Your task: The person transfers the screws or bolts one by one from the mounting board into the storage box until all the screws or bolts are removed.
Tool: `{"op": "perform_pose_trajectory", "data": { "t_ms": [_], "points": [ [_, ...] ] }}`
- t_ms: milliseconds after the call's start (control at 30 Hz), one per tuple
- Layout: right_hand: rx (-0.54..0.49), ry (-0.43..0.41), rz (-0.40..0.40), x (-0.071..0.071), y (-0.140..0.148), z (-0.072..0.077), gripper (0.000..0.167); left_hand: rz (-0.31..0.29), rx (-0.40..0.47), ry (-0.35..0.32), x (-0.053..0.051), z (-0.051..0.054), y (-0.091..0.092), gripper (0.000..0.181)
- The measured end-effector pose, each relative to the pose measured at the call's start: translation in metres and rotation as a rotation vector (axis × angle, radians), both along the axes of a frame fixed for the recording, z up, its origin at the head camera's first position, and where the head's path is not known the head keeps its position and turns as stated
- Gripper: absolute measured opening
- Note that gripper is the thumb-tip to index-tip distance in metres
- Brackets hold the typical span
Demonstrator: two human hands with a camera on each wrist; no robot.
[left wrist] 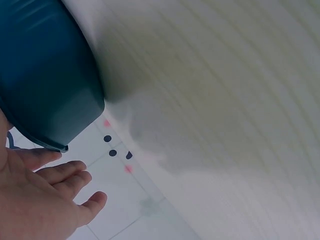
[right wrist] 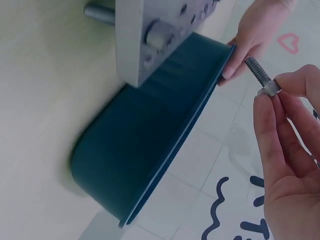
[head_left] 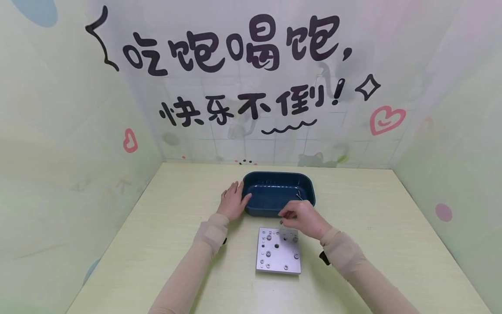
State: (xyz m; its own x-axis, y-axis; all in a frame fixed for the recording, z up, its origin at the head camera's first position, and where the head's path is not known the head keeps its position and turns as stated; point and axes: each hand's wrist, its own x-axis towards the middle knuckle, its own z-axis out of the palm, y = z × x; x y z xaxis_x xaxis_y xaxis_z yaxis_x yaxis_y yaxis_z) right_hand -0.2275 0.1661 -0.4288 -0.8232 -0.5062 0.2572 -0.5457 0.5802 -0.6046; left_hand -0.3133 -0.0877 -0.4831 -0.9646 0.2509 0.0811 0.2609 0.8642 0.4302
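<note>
My left hand [head_left: 232, 203] rests at the left end of a dark blue plastic bin [head_left: 262, 212], touching its rim with fingers fairly straight. In the left wrist view its fingers [left wrist: 65, 177] lie loosely spread beside the rim. Between thumb and fingertips, my right hand [head_left: 305, 219] pinches a socket head bolt [right wrist: 261, 75] by its head, thread pointing away from the palm. That hand hovers above the far right corner of a square silver metal plate [head_left: 283, 258]. Several bolts [head_left: 268, 254] and holes dot the plate. A threaded shank [right wrist: 99, 13] sticks out underneath it.
Loose bolts [head_left: 299, 196] lie at the bin's right end. The bin stands behind the plate on a pale wood-grain table [head_left: 164, 244]. A printed back wall [head_left: 219, 144] with black lettering rises behind, and side walls flank the table.
</note>
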Motion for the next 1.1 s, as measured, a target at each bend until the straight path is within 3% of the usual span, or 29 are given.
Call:
{"op": "perform_pose_trajectory", "data": {
  "t_ms": [333, 600, 833, 1100],
  "points": [
    [-0.087, -0.004, -0.146, -0.029, 0.024, 0.003, 0.016, -0.001, 0.012, -0.001, 0.001, 0.000, 0.000, 0.065],
    [-0.132, -0.035, -0.216, -0.048, 0.035, -0.004, 0.019, 0.009, 0.010, -0.006, 0.000, 0.000, -0.001, 0.066],
    [-0.052, -0.064, -0.268, -0.062, 0.036, -0.025, 0.018, 0.008, 0.007, -0.004, 0.000, 0.000, 0.000, 0.065],
    [0.088, -0.055, -0.245, -0.070, 0.031, -0.039, 0.014, 0.007, 0.001, -0.008, 0.000, 0.000, 0.001, 0.065]
  ]
}}
